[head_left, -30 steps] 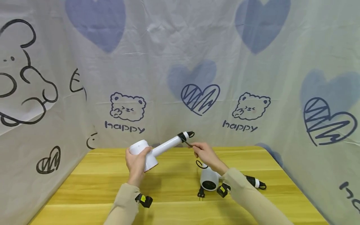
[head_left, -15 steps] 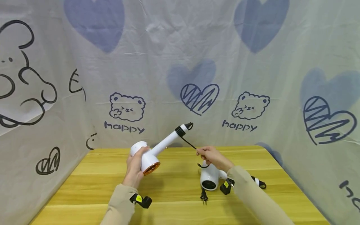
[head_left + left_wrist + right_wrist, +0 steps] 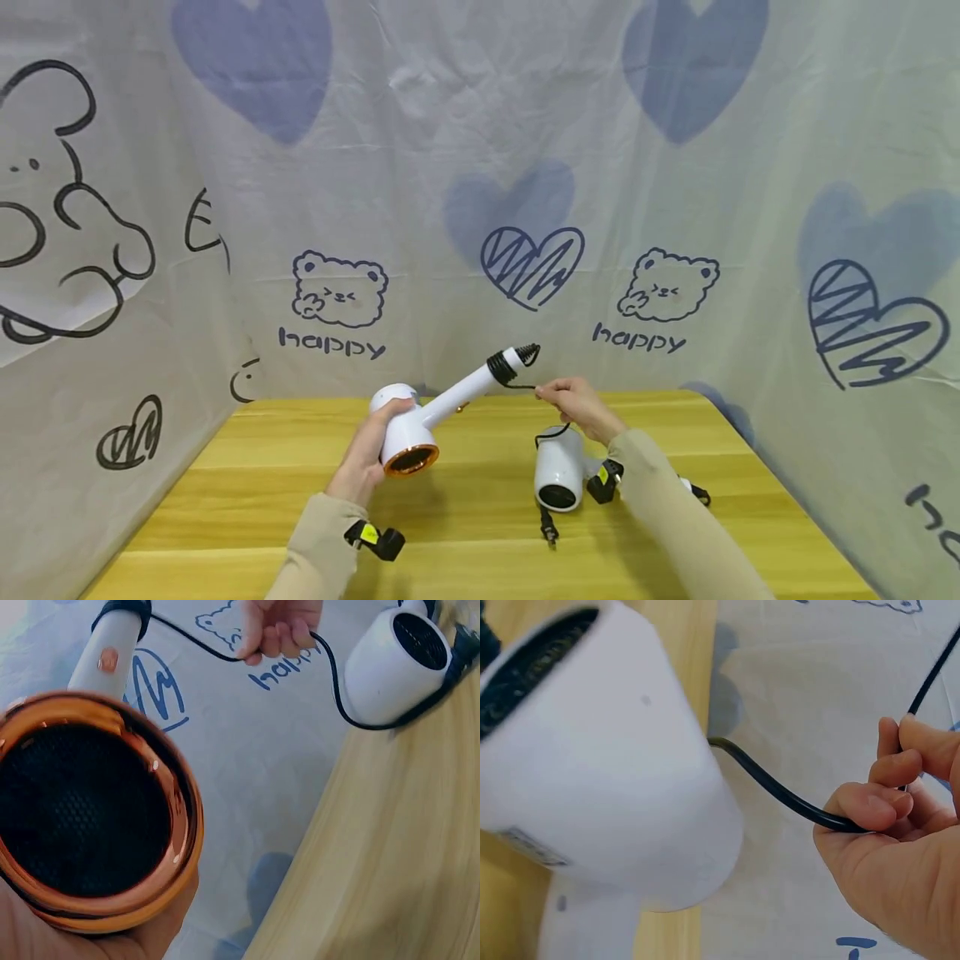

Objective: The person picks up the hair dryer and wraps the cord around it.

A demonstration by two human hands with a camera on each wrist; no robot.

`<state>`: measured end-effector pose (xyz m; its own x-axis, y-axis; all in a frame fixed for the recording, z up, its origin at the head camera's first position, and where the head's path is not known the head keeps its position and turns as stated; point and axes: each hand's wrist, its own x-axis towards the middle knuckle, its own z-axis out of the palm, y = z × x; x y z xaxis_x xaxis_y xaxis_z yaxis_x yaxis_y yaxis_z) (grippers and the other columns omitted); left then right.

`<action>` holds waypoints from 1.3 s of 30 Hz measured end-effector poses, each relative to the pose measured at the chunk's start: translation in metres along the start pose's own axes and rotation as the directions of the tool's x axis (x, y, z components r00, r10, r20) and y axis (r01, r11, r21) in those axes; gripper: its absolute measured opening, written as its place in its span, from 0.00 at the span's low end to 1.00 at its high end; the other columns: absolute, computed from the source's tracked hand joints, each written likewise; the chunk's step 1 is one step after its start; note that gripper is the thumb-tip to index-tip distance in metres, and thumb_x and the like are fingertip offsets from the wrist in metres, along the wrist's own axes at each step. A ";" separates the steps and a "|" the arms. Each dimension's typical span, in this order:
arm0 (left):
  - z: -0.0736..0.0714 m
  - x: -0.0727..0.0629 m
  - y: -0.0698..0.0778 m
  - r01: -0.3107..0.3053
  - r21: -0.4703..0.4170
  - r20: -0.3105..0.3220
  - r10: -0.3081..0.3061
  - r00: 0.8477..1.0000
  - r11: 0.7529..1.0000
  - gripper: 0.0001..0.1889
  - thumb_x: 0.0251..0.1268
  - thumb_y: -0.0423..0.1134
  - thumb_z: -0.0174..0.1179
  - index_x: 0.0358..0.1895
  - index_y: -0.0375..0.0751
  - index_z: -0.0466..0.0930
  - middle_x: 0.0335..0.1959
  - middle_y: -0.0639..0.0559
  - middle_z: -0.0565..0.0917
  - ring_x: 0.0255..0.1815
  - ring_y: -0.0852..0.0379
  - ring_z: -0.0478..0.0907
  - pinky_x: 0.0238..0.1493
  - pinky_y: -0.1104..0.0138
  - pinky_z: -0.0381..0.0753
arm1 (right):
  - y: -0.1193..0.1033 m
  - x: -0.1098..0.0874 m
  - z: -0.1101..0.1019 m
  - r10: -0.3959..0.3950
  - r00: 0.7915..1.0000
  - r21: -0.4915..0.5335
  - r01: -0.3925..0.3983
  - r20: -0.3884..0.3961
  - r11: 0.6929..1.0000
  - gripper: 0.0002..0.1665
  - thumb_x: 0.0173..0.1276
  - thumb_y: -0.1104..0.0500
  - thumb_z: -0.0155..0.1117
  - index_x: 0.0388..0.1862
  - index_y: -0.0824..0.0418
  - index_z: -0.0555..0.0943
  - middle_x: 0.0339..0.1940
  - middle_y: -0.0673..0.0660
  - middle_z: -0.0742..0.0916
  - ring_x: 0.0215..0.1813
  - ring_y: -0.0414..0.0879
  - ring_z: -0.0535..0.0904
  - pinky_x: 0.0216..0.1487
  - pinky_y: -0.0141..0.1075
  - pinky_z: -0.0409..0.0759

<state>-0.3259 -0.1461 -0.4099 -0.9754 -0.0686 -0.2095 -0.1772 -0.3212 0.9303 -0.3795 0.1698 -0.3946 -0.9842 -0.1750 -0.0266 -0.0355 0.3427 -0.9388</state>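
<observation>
My left hand [image 3: 367,442] grips the barrel of a white hair dryer [image 3: 406,425] with a copper-coloured ring round its dark grille [image 3: 75,810]. The dryer is held over the table, its handle slanting up to the right. Black power cord [image 3: 498,367] is wound in several turns near the handle's end. Between thumb and curled fingers, my right hand [image 3: 581,407] pinches a stretch of that cord [image 3: 196,641], which runs taut from the coil. In the right wrist view the cord [image 3: 780,791] leaves the hand on the other side and passes behind a second dryer.
A second white hair dryer [image 3: 558,471] stands on the wooden table [image 3: 465,533] under my right forearm, its handle partly hidden by the sleeve. A black plug [image 3: 549,527] lies in front of it. A printed cloth [image 3: 450,317] hangs behind the table.
The held dryer has shifted right and turned its grille toward me. My right hand has moved right with the cord, and a longer stretch hangs off the coil. The plug has slid slightly.
</observation>
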 end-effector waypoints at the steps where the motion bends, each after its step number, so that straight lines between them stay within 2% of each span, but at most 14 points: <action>1: 0.000 0.000 -0.001 0.007 0.010 0.009 -0.007 1.000 1.000 0.36 0.58 0.51 0.65 0.63 0.34 0.62 0.41 0.48 0.81 0.37 0.55 0.81 0.41 0.65 0.83 | -0.001 0.001 0.000 0.005 1.000 0.000 -0.005 -0.011 1.000 0.16 0.75 0.56 0.56 0.49 0.67 0.83 0.42 0.57 0.82 0.22 0.41 0.58 0.28 0.31 0.64; 3: -0.001 0.000 -0.004 0.034 0.025 0.046 -0.035 0.998 0.999 0.36 0.59 0.52 0.63 0.64 0.34 0.62 0.41 0.47 0.81 0.37 0.55 0.81 0.40 0.65 0.84 | -0.003 0.001 0.000 -0.011 1.000 -0.019 0.011 -0.012 1.000 0.16 0.74 0.55 0.58 0.48 0.66 0.84 0.52 0.60 0.82 0.24 0.41 0.60 0.28 0.31 0.65; 4: -0.002 0.000 -0.005 0.046 0.025 0.074 -0.048 0.996 0.999 0.37 0.60 0.52 0.62 0.65 0.34 0.61 0.41 0.47 0.81 0.36 0.55 0.81 0.40 0.65 0.84 | -0.004 0.001 0.001 -0.020 1.000 -0.030 0.019 -0.013 0.999 0.15 0.73 0.55 0.58 0.46 0.66 0.84 0.53 0.60 0.82 0.25 0.41 0.61 0.28 0.31 0.65; 5: -0.002 0.001 -0.006 0.058 0.027 0.099 -0.060 0.993 0.998 0.37 0.60 0.53 0.61 0.66 0.34 0.60 0.41 0.47 0.81 0.36 0.55 0.82 0.39 0.64 0.85 | -0.006 0.001 0.001 -0.029 0.999 -0.038 0.028 -0.014 0.999 0.15 0.73 0.55 0.59 0.44 0.65 0.84 0.52 0.58 0.83 0.26 0.41 0.61 0.27 0.31 0.65; 9: -0.004 0.002 -0.010 0.085 0.053 0.174 -0.093 0.980 0.995 0.37 0.61 0.53 0.59 0.66 0.33 0.58 0.39 0.47 0.82 0.34 0.54 0.83 0.38 0.63 0.86 | -0.013 0.001 0.001 -0.087 0.995 -0.099 0.081 -0.053 0.992 0.08 0.69 0.61 0.59 0.32 0.64 0.82 0.31 0.52 0.79 0.25 0.41 0.64 0.27 0.31 0.65; 12: -0.008 0.002 -0.012 0.028 0.110 0.165 -0.046 0.985 0.994 0.36 0.60 0.51 0.61 0.66 0.34 0.60 0.39 0.47 0.82 0.34 0.54 0.83 0.37 0.63 0.85 | -0.018 0.000 0.000 -0.166 0.984 -0.191 0.153 -0.058 0.970 0.08 0.68 0.65 0.59 0.29 0.64 0.82 0.23 0.49 0.77 0.25 0.41 0.65 0.28 0.30 0.66; 14: -0.010 0.001 -0.011 -0.021 0.166 0.151 -0.004 0.989 0.986 0.35 0.59 0.48 0.63 0.66 0.36 0.60 0.41 0.47 0.82 0.35 0.54 0.82 0.38 0.62 0.85 | -0.023 -0.002 0.000 -0.227 0.973 -0.280 0.207 -0.039 0.937 0.09 0.68 0.65 0.60 0.29 0.65 0.83 0.21 0.50 0.78 0.24 0.42 0.66 0.28 0.31 0.66; 18: -0.014 0.000 -0.008 -0.105 0.257 0.127 0.075 0.989 0.961 0.36 0.57 0.43 0.66 0.68 0.42 0.60 0.48 0.42 0.80 0.38 0.52 0.82 0.38 0.58 0.86 | -0.032 -0.004 0.002 -0.276 0.961 -0.427 0.240 -0.023 0.872 0.11 0.70 0.57 0.62 0.32 0.61 0.87 0.24 0.54 0.83 0.23 0.41 0.68 0.27 0.32 0.70; 20: -0.015 0.000 -0.005 -0.145 0.304 0.120 0.113 0.986 0.942 0.38 0.56 0.42 0.67 0.69 0.43 0.60 0.51 0.39 0.78 0.38 0.50 0.82 0.38 0.56 0.86 | -0.036 -0.004 0.005 -0.286 0.958 -0.484 0.234 -0.035 0.843 0.11 0.69 0.55 0.63 0.36 0.58 0.88 0.30 0.54 0.87 0.25 0.40 0.74 0.30 0.32 0.75; 23: -0.016 -0.001 -0.002 -0.213 0.377 0.109 0.185 0.977 0.901 0.39 0.53 0.42 0.70 0.68 0.41 0.61 0.53 0.36 0.76 0.38 0.49 0.82 0.35 0.56 0.86 | -0.039 -0.004 0.010 -0.302 0.952 -0.519 0.237 -0.043 0.821 0.11 0.69 0.55 0.63 0.42 0.58 0.88 0.40 0.54 0.90 0.34 0.42 0.81 0.39 0.37 0.82; 28: -0.015 0.001 0.001 -0.279 0.467 0.081 0.274 0.958 0.839 0.38 0.50 0.40 0.71 0.64 0.39 0.62 0.51 0.36 0.75 0.39 0.47 0.80 0.32 0.57 0.86 | -0.045 -0.007 0.016 -0.313 0.948 -0.526 0.239 -0.055 0.816 0.11 0.70 0.55 0.63 0.43 0.57 0.89 0.41 0.54 0.90 0.40 0.45 0.85 0.43 0.41 0.85; 32: -0.014 0.002 0.000 -0.313 0.538 0.052 0.340 0.939 0.783 0.39 0.48 0.41 0.73 0.64 0.40 0.63 0.50 0.36 0.76 0.40 0.46 0.80 0.32 0.59 0.86 | -0.049 -0.009 0.020 -0.321 0.945 -0.509 0.248 -0.059 0.824 0.11 0.69 0.55 0.63 0.42 0.57 0.89 0.41 0.54 0.90 0.38 0.46 0.85 0.40 0.39 0.84; 34: -0.013 0.002 -0.001 -0.329 0.568 0.038 0.376 0.926 0.754 0.40 0.47 0.42 0.74 0.64 0.40 0.63 0.49 0.36 0.77 0.41 0.45 0.80 0.32 0.59 0.86 | -0.049 -0.010 0.021 -0.312 0.948 -0.488 0.244 -0.062 0.838 0.10 0.69 0.56 0.63 0.42 0.58 0.89 0.40 0.54 0.90 0.32 0.44 0.83 0.34 0.36 0.82; 39: -0.010 0.001 -0.004 -0.334 0.631 0.001 0.430 0.903 0.700 0.42 0.44 0.45 0.75 0.65 0.41 0.64 0.46 0.37 0.79 0.39 0.46 0.81 0.31 0.60 0.85 | -0.048 -0.013 0.026 -0.282 0.956 -0.431 0.223 -0.077 0.874 0.10 0.69 0.58 0.63 0.40 0.58 0.89 0.36 0.54 0.90 0.17 0.40 0.67 0.20 0.31 0.66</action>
<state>-0.3252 -0.1547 -0.4169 -0.9570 -0.1994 0.2109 0.1187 0.3942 0.9113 -0.3606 0.1318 -0.3582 -0.9444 -0.1932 0.2660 -0.3257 0.6585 -0.6784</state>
